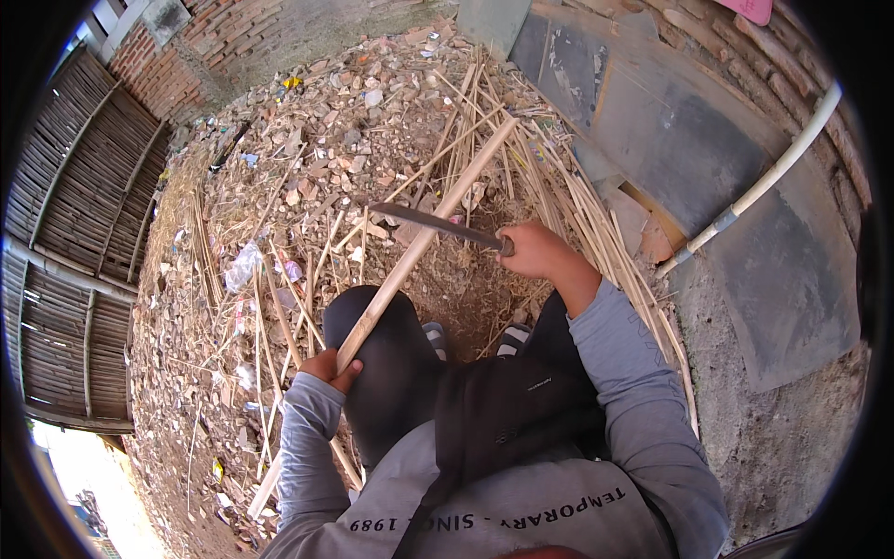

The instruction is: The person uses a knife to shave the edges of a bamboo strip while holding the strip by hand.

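Observation:
My left hand is closed round the lower part of a long, pale bamboo strip. The strip slants up and away to the right across my left thigh, and its tail end comes out below my left forearm. In my right hand is the handle of a long, dark-bladed machete. Its blade points left and crosses over the strip a little above the middle; whether the edge touches the wood, I cannot tell.
Several split bamboo strips lie piled ahead and along the right, with more strips at the left. Broken brick rubble covers the ground. A woven bamboo wall stands left; dark panels and a white pipe lean at right.

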Available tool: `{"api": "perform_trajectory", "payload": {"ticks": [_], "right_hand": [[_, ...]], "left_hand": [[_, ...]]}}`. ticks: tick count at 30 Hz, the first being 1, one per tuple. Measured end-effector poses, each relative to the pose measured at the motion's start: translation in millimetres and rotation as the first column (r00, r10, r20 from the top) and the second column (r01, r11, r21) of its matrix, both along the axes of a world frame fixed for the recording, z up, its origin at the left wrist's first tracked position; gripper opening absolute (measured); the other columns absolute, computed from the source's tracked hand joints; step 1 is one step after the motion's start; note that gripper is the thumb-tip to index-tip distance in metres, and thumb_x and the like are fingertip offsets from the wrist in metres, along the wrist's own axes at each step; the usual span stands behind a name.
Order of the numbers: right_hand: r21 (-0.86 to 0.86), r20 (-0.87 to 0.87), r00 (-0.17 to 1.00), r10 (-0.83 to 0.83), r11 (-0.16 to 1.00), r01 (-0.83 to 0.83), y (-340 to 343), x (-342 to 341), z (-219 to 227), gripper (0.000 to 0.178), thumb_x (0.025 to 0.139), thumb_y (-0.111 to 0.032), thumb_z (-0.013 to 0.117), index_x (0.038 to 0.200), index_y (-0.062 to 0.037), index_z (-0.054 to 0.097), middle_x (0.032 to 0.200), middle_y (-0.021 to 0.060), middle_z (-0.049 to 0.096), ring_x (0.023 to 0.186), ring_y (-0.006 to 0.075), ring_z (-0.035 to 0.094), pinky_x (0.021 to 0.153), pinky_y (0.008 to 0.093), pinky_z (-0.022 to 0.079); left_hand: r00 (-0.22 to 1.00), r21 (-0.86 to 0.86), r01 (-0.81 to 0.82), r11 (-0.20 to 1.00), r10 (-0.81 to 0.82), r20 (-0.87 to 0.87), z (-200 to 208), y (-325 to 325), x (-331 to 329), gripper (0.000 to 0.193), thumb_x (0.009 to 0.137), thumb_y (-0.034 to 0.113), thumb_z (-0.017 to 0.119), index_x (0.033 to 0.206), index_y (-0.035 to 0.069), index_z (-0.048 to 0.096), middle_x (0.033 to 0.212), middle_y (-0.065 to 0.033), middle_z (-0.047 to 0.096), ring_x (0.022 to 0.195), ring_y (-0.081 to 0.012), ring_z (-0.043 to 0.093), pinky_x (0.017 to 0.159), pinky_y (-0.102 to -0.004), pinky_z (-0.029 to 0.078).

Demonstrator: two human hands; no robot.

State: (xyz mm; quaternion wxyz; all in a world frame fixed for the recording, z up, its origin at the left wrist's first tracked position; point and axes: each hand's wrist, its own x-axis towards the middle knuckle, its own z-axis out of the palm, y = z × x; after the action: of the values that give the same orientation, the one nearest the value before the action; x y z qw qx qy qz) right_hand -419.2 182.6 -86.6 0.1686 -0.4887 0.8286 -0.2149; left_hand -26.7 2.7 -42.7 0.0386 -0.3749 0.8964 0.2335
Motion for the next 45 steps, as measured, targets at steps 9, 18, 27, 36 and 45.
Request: {"api": "perform_trajectory", "payload": {"ticks": [9, 18, 27, 36, 45], "right_hand": [[0.028, 0.05, 0.999, -0.017, 0.999, 0.015, -3, 0, 3, 0.027, 0.075, -0.031, 0.073, 0.089, -0.009, 0.068, 0.086, 0.0182, 0.068, 0.088, 0.0366, 0.065, 0.077, 0.0476, 0.051], [-0.027, 0.035, 0.995, 0.088, 0.996, -0.087, -3, 17, 11, 0.028, 0.075, -0.031, 0.072, 0.09, -0.0075, 0.069, 0.083, 0.0178, 0.068, 0.084, 0.0372, 0.065, 0.075, 0.0475, 0.051], [-0.049, 0.02, 0.999, 0.03, 0.998, -0.029, 0, 7, 1, 0.029, 0.076, -0.029, 0.073, 0.092, -0.0048, 0.069, 0.077, 0.0179, 0.066, 0.077, 0.0369, 0.065, 0.069, 0.0465, 0.049], [-0.047, 0.162, 0.981, -0.104, 0.993, 0.113, 1, -14, -5, 0.028, 0.075, -0.031, 0.073, 0.09, -0.0072, 0.069, 0.081, 0.0158, 0.068, 0.08, 0.0356, 0.066, 0.073, 0.0446, 0.051], [-0.037, 0.02, 0.996, 0.091, 0.995, -0.09, -2, 19, 7, 0.028, 0.076, -0.029, 0.074, 0.089, -0.0053, 0.068, 0.079, 0.0186, 0.067, 0.077, 0.0363, 0.065, 0.069, 0.0445, 0.05]], "left_hand": [[0.989, -0.019, -0.036, 0.999, 0.039, 0.144, 7, 3, -5, 0.052, 0.086, 0.054, 0.064, 0.095, 0.002, 0.064, 0.085, -0.0216, 0.067, 0.085, -0.0405, 0.065, 0.077, -0.0447, 0.049], [0.987, -0.028, -0.025, 0.999, 0.029, 0.16, 3, -1, 3, 0.057, 0.086, 0.057, 0.063, 0.097, 0.001, 0.062, 0.088, -0.0233, 0.066, 0.087, -0.042, 0.065, 0.078, -0.0462, 0.049], [0.989, 0.009, -0.035, 0.999, 0.033, 0.142, 8, 2, -3, 0.058, 0.086, 0.057, 0.062, 0.097, 0.0, 0.062, 0.089, -0.0245, 0.067, 0.089, -0.0434, 0.065, 0.079, -0.0463, 0.049], [0.993, 0.042, -0.048, 0.998, 0.044, 0.106, 4, 1, -2, 0.057, 0.085, 0.055, 0.065, 0.098, 0.0, 0.064, 0.087, -0.0245, 0.067, 0.089, -0.0424, 0.065, 0.078, -0.0448, 0.05], [0.995, 0.058, -0.037, 0.998, 0.032, 0.09, -1, -4, 4, 0.055, 0.085, 0.054, 0.065, 0.1, 0.0, 0.064, 0.087, -0.0237, 0.067, 0.088, -0.0409, 0.065, 0.078, -0.044, 0.05]]}}
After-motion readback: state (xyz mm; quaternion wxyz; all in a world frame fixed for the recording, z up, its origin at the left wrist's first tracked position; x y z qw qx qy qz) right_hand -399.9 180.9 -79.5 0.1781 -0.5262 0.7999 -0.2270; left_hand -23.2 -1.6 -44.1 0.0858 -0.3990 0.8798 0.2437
